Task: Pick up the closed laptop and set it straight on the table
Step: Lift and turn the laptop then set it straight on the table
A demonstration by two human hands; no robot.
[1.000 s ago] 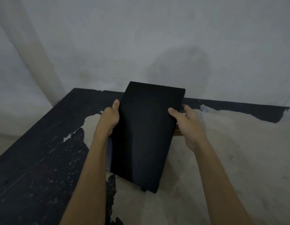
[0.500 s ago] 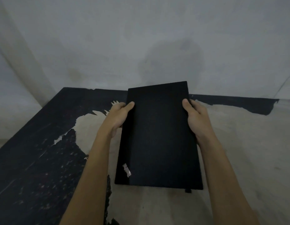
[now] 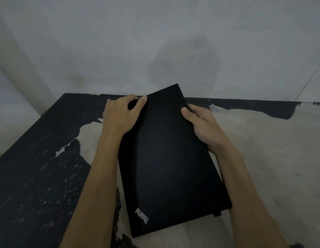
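The closed black laptop [image 3: 171, 161] is in the middle of the head view, long side running away from me, its far end turned a little to the right. A pale logo shows near its front left corner. My left hand [image 3: 119, 115] grips the far left corner, thumb on the lid. My right hand [image 3: 202, 124] holds the right edge near the far end, thumb on top. Whether the laptop rests on the table [image 3: 263, 149] or hovers just above it I cannot tell.
The table top is worn: black coating [image 3: 30, 176] remains on the left and along the back, bare pale patches cover the middle and right. A grey wall [image 3: 155, 42] stands right behind the table's far edge. The left table edge runs diagonally.
The laptop has come lower and closer to me and turned clockwise, so the logo shows. My left hand slid up to the far left corner.
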